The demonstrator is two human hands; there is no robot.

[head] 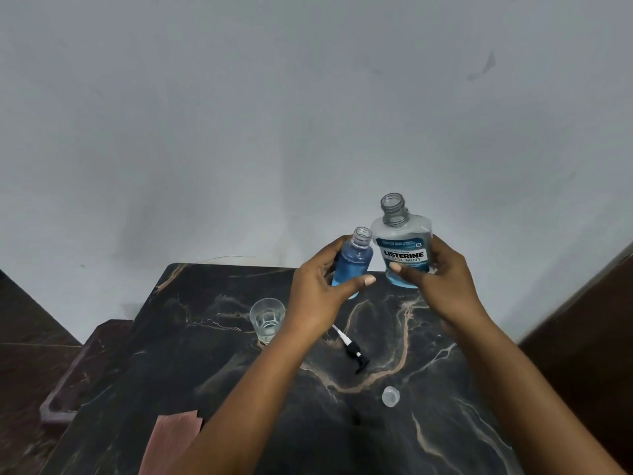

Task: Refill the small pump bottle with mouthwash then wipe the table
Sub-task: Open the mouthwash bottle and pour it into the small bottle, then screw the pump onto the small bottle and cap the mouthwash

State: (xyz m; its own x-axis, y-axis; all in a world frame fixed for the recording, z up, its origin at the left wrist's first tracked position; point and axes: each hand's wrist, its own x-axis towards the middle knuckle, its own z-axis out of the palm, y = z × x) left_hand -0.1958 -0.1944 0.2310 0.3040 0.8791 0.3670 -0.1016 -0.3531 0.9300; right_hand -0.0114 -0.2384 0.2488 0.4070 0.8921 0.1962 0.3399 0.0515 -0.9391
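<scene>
- Your left hand (pixel 317 286) grips the small clear bottle of blue liquid (pixel 352 262), uncapped.
- Your right hand (pixel 442 279) grips the open clear Listerine mouthwash bottle (pixel 402 245), both above the dark marble counter (pixel 212 371) at its far edge.

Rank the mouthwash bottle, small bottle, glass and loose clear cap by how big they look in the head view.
1. Mouthwash bottle
2. Small bottle
3. Glass, close to the small bottle's size, so their order is unsure
4. Clear cap, plainly smallest
</scene>
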